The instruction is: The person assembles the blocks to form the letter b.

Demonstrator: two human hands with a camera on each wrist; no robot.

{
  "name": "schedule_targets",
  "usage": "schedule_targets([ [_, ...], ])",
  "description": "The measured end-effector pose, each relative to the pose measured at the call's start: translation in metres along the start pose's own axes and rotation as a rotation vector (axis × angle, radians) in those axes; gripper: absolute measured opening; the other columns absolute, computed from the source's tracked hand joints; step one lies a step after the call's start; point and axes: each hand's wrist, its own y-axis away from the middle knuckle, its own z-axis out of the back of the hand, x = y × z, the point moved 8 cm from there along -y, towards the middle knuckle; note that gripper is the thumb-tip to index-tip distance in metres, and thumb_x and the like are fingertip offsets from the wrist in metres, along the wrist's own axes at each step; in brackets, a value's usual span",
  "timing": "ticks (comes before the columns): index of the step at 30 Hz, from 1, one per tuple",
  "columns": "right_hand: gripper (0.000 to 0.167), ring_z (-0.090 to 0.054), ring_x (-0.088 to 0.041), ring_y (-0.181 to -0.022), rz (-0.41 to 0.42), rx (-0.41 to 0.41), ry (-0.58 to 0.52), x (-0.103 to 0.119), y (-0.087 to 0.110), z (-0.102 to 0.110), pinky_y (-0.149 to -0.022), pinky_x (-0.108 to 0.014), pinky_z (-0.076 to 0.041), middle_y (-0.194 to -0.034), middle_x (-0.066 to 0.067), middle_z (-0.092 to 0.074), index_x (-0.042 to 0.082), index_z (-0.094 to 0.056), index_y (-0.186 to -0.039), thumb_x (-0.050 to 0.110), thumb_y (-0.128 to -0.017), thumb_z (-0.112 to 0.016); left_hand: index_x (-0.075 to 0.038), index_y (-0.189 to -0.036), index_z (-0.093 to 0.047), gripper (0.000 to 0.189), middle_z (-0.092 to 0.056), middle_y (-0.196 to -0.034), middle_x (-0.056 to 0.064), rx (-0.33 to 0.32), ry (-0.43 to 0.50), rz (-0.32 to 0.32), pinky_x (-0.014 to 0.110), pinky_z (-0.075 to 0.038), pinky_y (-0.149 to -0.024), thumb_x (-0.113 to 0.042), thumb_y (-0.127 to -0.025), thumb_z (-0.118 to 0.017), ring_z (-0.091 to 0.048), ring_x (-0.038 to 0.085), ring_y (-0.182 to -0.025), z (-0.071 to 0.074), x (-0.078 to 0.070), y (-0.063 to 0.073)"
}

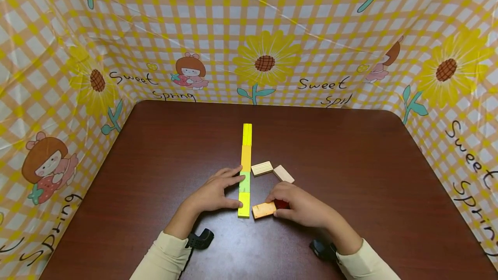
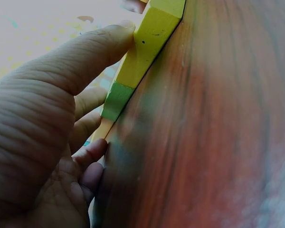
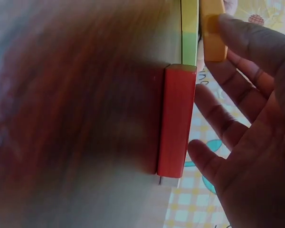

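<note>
A straight row of flat blocks runs away from me: a near yellow block [image 1: 244, 211], a green block [image 1: 245, 185], an orange-yellow block [image 1: 246, 158] and a far yellow block [image 1: 247, 134]. Along the left side of this row lies my left hand [image 1: 212, 193], thumb touching the near yellow block and extended fingertips at the green and orange-yellow ones. Just right of the row, my right hand [image 1: 303, 204] pinches a loose orange block [image 1: 263, 210] between thumb and finger. A red block [image 3: 177, 121] lies under that hand, partly hidden in the head view; its other fingers are spread above it.
Two plain wooden blocks, one striped [image 1: 262, 168] and one smooth [image 1: 283, 173], lie right of the row, beyond my right hand. The dark brown table [image 1: 175, 141] is bordered by a checked, flower-printed cloth [image 1: 218, 20] standing up at the back and sides.
</note>
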Motion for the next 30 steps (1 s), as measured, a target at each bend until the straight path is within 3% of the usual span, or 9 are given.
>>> schedule_targets([
  [6,0.025,-0.053,-0.008,-0.099,0.03,-0.012,0.043,0.002,-0.001,-0.002,-0.089,-0.034,-0.041,-0.103,0.011,-0.062,0.019,-0.069,-0.105,0.008,-0.085,-0.077,-0.016,-0.148,-0.05,0.076,-0.029,-0.161,-0.005,-0.004,0.003,0.002,0.058,-0.026,-0.11,-0.035,-0.081,-0.082,-0.026,0.023,-0.144,0.0,0.001,0.0],
  [13,0.024,-0.049,-0.006,-0.093,-0.014,0.003,0.13,-0.001,-0.001,-0.006,-0.087,-0.035,-0.038,-0.096,0.012,-0.06,0.02,-0.069,-0.101,0.011,-0.081,-0.08,-0.016,-0.147,-0.05,0.076,-0.029,-0.161,-0.004,-0.003,0.001,0.003,0.059,-0.025,-0.11,-0.035,-0.081,-0.083,-0.026,0.025,-0.144,0.0,0.001,0.0],
  [19,0.025,-0.049,-0.008,-0.097,-0.065,0.004,0.15,-0.003,0.0,-0.004,-0.089,-0.036,-0.041,-0.102,0.01,-0.06,0.019,-0.069,-0.103,0.015,-0.081,-0.081,-0.016,-0.148,-0.05,0.077,-0.028,-0.161,-0.004,-0.001,-0.003,0.004,0.059,-0.025,-0.11,-0.035,-0.081,-0.083,-0.026,0.025,-0.144,0.0,0.0,-0.001],
  [30,0.025,-0.05,-0.013,-0.103,-0.18,-0.124,0.164,-0.016,0.02,0.027,-0.086,-0.035,-0.048,-0.106,0.003,-0.059,0.013,-0.07,-0.105,0.01,-0.082,-0.081,-0.016,-0.148,-0.05,0.076,-0.028,-0.161,-0.004,-0.002,-0.001,-0.005,0.059,-0.025,-0.11,-0.035,-0.082,-0.082,-0.025,0.025,-0.145,0.0,0.0,0.001],
])
